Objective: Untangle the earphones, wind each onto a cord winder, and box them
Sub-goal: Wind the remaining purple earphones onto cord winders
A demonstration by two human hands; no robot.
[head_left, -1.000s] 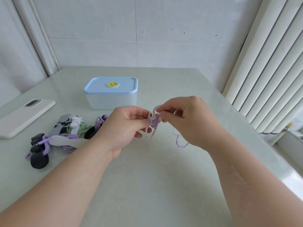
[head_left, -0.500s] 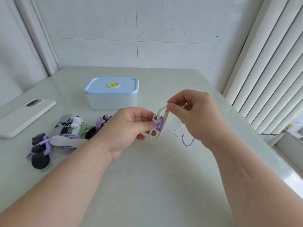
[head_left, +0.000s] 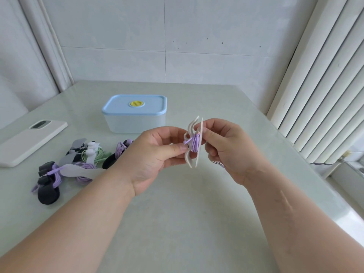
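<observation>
Above the table's middle, my left hand (head_left: 155, 154) pinches a white cord winder (head_left: 194, 156) with purple earphone cord (head_left: 195, 143) wound round its core. My right hand (head_left: 228, 144) pinches the cord at the winder's right side, and a short loose end of purple cord shows under that hand. On the table to the left lies a heap of wound earphones (head_left: 78, 160): purple and green cords on black, grey and white winders. Behind my hands stands a clear box with a shut blue lid (head_left: 135, 107) and a yellow knob.
A phone in a white case (head_left: 31, 140) lies at the table's left edge. A ribbed white radiator (head_left: 323, 91) stands along the right side. Tiled walls close off the back and left. The pale green table (head_left: 177, 223) spreads below my forearms.
My right hand has come back in against the winder, and the hanging loop of purple cord has shrunk to a short end. The winder has risen slightly.
</observation>
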